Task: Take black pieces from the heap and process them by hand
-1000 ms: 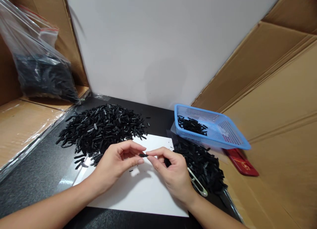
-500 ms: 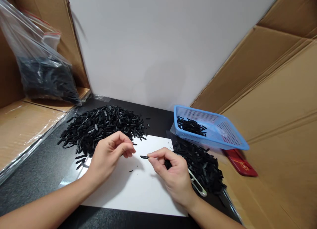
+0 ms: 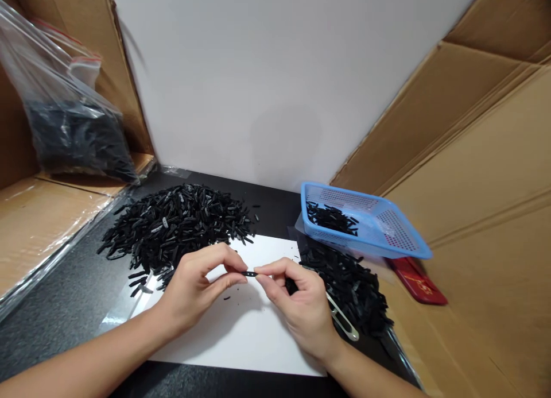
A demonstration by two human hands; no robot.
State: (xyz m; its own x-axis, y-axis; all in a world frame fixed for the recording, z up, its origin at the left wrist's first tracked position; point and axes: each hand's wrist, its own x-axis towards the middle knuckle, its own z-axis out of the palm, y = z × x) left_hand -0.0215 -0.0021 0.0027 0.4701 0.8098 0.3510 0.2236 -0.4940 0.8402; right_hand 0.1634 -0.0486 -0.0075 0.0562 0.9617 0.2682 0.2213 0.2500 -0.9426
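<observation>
Pale wall (image 3: pixel 206 88) is backing the dark bench (image 3: pixel 55 315); white paper (image 3: pixel 206 340) is lying toward the near edge, probably for contrast; a jagged black heap (image 3: pixel 181 220) is sprawling near the far-left corner. Now left hand (image 3: pixel 198 280) and right hand (image 3: pixel 301 297) are pinching opposite ends, apparently for steadiness, of one slim, pale-dotted black strip (image 3: pixel 250 274) above the paper.

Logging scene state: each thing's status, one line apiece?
Black strip: held at both ends
Left hand: pinching strip
Right hand: pinching strip
Blue basket: partly filled
Clear zip bag: partly filled
White sheet: flat, partly covered
Left black pile: loose, heaped
Right black pile: loose, heaped
</observation>
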